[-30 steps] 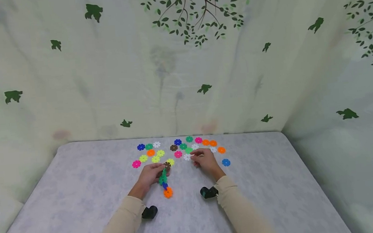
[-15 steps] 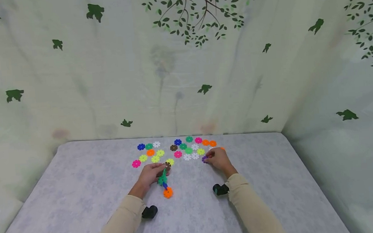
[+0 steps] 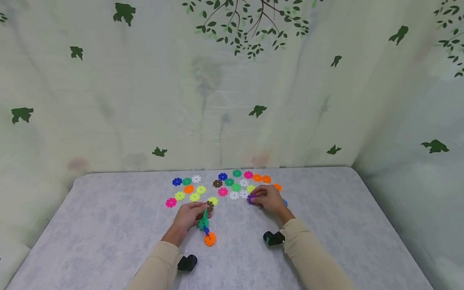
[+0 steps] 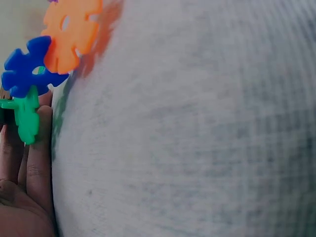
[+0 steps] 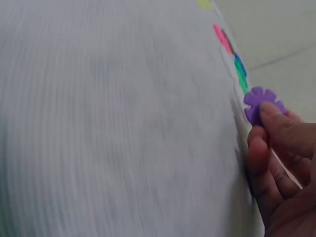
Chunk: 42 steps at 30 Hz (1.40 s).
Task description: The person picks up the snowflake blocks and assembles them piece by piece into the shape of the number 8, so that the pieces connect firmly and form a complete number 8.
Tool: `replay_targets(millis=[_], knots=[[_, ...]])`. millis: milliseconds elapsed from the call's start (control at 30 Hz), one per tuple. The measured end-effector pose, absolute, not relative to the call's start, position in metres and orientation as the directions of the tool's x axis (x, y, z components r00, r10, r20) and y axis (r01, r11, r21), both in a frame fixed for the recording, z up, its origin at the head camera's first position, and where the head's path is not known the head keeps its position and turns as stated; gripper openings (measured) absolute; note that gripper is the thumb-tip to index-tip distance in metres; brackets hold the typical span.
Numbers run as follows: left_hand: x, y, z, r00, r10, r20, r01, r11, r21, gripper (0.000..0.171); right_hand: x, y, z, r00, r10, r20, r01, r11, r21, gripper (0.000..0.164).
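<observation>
My left hand (image 3: pixel 187 218) holds a chain of notched, flower-shaped plastic discs by its upper end. A brown disc (image 3: pixel 210 206) is at the fingertips. Below it come green discs (image 3: pixel 203 223), a blue disc (image 4: pixel 24 74) and, lowest, an orange disc (image 4: pixel 74 32). In the left wrist view the fingers lie partly behind the green and blue pieces. My right hand (image 3: pixel 272 200) pinches a purple flower-shaped disc (image 5: pixel 254 101) between thumb and fingers, right of the chain and apart from it.
Loose flower discs in several colours lie across the back of the grey table (image 3: pixel 98 230), including a pink disc (image 3: pixel 171 203) at the left and an orange disc (image 3: pixel 277 187) at the right. A patterned cloth wall (image 3: pixel 170 99) rises behind. Black devices (image 3: pixel 187 263) sit at both wrists.
My right hand has moved right from above the white and green discs, picked up the purple disc and drawn it slightly left. The left hand and its chain have stayed nearly still.
</observation>
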State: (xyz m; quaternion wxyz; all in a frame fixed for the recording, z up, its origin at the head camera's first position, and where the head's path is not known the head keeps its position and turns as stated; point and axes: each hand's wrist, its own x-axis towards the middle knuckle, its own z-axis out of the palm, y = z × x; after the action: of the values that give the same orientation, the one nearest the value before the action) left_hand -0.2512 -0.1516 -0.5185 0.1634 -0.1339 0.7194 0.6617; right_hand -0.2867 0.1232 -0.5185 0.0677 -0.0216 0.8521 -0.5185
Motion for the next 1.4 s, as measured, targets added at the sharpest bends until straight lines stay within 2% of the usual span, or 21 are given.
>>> replay_targets(millis=[133, 400, 700, 1033, 1267, 1400], knots=[[-0.251, -0.151, -0.517, -0.912, 0.019, -0.410, -0.408, 0.075, 0.910, 0.035, -0.285, 0.101, -0.520, -0.977, -0.193, -0.093, 0.023, 0.337, -0.941, 0.012], [-0.251, -0.146, -0.520, -0.920, 0.014, -0.391, -0.389, 0.095, 0.917, 0.034, -0.281, 0.055, -0.517, -0.960, -0.280, -0.017, -0.053, 0.241, -0.969, 0.011], [-0.250, -0.143, -0.522, -0.922, 0.003, -0.387, -0.385, 0.096, 0.918, 0.031, -0.280, 0.045, -0.522, -0.961, -0.276, 0.031, -0.110, 0.276, -0.955, 0.012], [-0.248, -0.143, -0.518, -0.930, -0.029, -0.367, -0.368, 0.112, 0.923, 0.028, -0.276, 0.036, -0.523, -0.953, -0.289, 0.088, -0.151, 0.203, -0.967, 0.010], [-0.245, -0.143, -0.515, -0.923, -0.061, -0.379, -0.384, 0.104, 0.918, 0.026, -0.274, 0.029, -0.522, -0.947, -0.302, 0.110, -0.184, 0.230, -0.956, 0.011], [-0.247, -0.145, -0.515, -0.921, -0.006, -0.389, -0.387, 0.126, 0.913, 0.029, -0.277, 0.030, -0.521, -0.936, -0.342, 0.087, -0.182, 0.258, -0.949, 0.011]])
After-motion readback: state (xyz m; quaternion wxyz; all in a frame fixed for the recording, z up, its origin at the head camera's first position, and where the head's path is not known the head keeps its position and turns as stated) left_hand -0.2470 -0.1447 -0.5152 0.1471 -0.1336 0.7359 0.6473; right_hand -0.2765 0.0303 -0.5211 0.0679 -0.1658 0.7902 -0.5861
